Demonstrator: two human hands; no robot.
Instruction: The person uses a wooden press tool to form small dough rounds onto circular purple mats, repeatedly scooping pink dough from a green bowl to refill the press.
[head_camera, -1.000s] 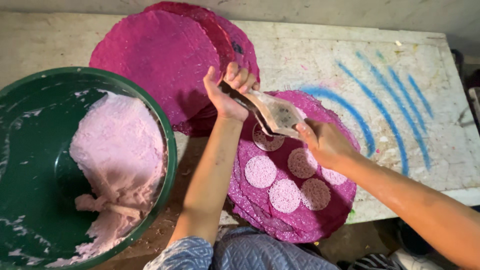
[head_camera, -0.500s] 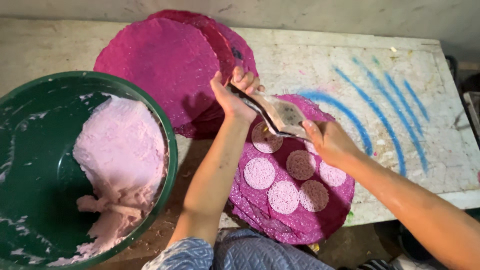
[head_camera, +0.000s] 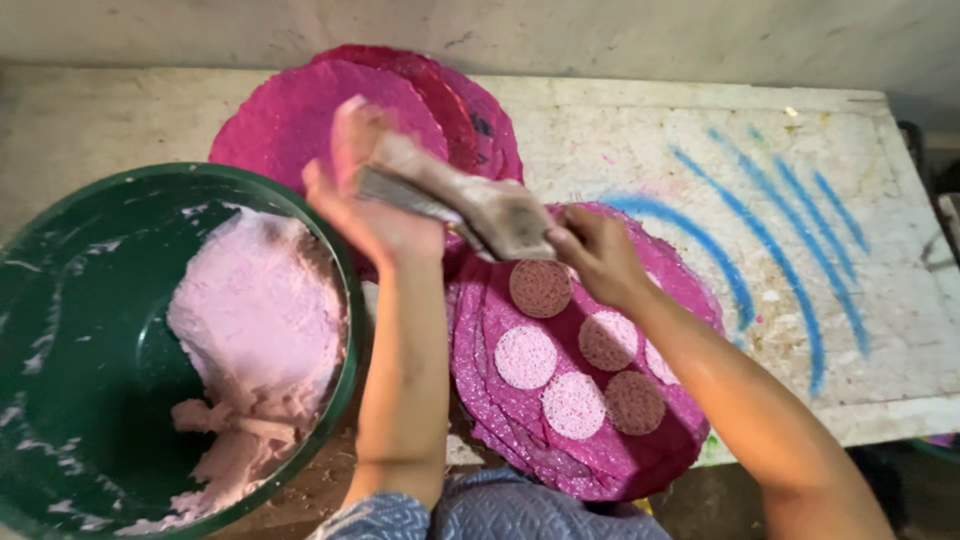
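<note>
Both hands' fingers holding a paste-caked tool (head_camera: 455, 200), left hand (head_camera: 365, 205) now shifted toward 9 o'clock, right hand (head_camera: 600, 255), green tub (head_camera: 60, 300) at 8 o'clock, pink discs (head_camera: 590, 400) on desk (head_camera: 800, 150)

We see a worn whitish stone tabletop (head_camera: 640, 130) streaked with blue paint strokes (head_camera: 790, 250), against a scuffed grey wall (head_camera: 600, 35).

No packages, labels, signs or screens in view. No printed matter on any surface.
</note>
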